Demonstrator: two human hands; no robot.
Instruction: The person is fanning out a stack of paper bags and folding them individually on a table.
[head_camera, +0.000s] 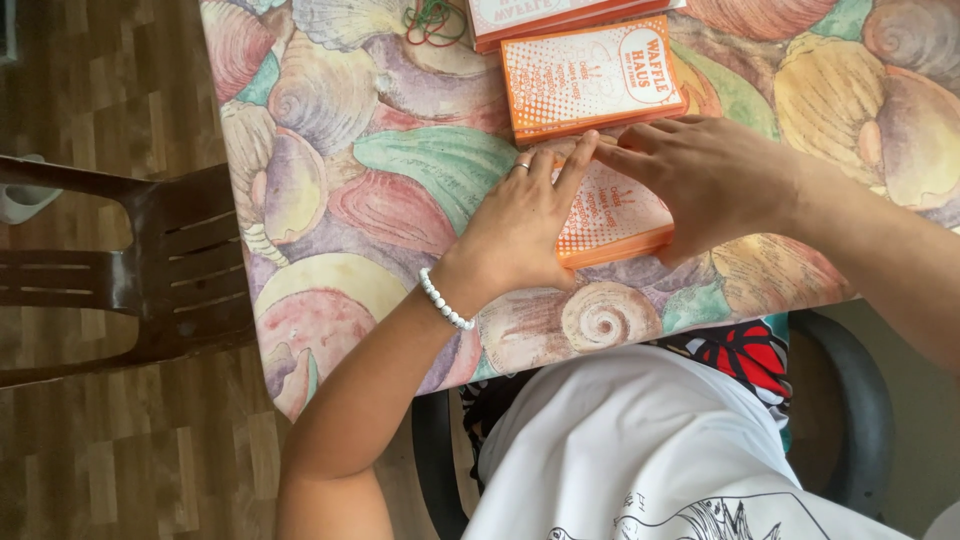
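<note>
An orange and white stack of flat paper packets lies on the table near its front edge. My left hand, with a ring and a white bead bracelet, presses flat on the stack's left side. My right hand lies flat over its right side and top. The fingertips of both hands meet at the stack's far edge. A second orange and white stack sits just beyond, and a third lies partly out of view at the top.
The table wears a cloth printed with large pastel seashells. Red and green rubber bands lie near the top. A dark wooden chair stands to the left on a wood floor. My lap in a white shirt fills the bottom.
</note>
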